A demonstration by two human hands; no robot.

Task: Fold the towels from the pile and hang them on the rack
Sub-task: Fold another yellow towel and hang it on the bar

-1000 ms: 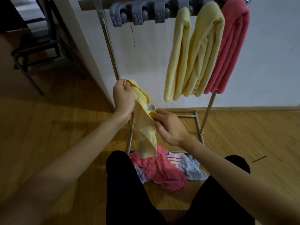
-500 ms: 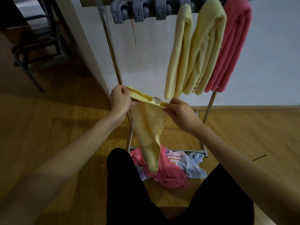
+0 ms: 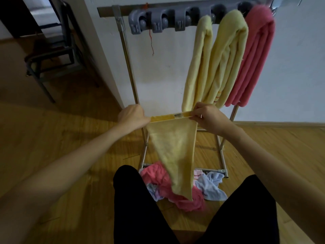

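Observation:
I hold a yellow towel (image 3: 174, 148) stretched by its top hem in front of the rack (image 3: 126, 55). My left hand (image 3: 132, 116) grips the hem's left corner and my right hand (image 3: 206, 115) pinches the right end near a small label. The towel hangs down in a narrowing triangle, its tip over the pile (image 3: 186, 196) of pink, blue and white towels on the floor between my knees. Two folded yellow towels (image 3: 219, 64) and one pink towel (image 3: 255, 59) hang on the rack's right part.
A grey row of clips (image 3: 158, 22) takes up the rack's left part, with a red thread dangling below it. The white wall stands right behind the rack. A dark metal chair (image 3: 51, 55) is at the far left on the wooden floor.
My right hand rose and drew away to the right, pulling the hem taut and level. The towel went from a bunched vertical strip to a spread sheet. My view tilted up slightly.

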